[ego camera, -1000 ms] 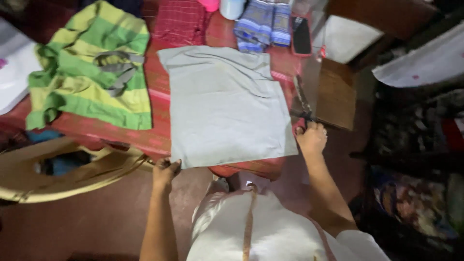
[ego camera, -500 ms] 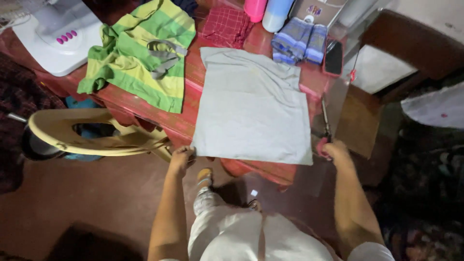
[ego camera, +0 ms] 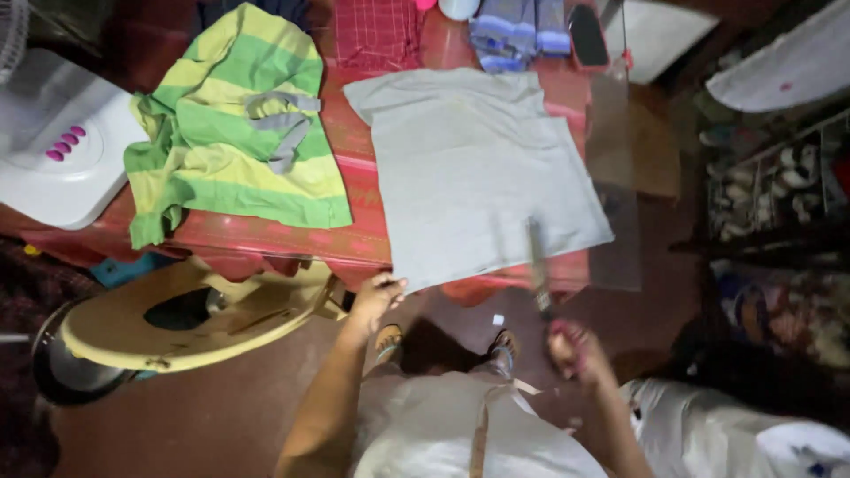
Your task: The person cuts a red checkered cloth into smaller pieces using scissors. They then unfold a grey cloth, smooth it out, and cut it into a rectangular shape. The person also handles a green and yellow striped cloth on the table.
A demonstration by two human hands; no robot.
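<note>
At the far left a white appliance with pink buttons sits at the edge of the red surface. Below it, on the floor side, a pale yellow ring-shaped seat leans out from under the surface. Next along lies a green and yellow striped garment, crumpled, with grey straps on top. Behind it is a folded red checked cloth.

The left hand pinches the near left corner of the grey T-shirt, fingers curled shut around the hem where it hangs over the front edge. The shirt is spread flat across the middle of the surface, neck away from the person, hem toward them.

At the back, a folded blue garment and a dark phone lie just beyond the shirt's shoulder.

The right hand is closed around the pink handles of a pair of scissors, blurred, the blades pointing up over the shirt's near right hem.
</note>
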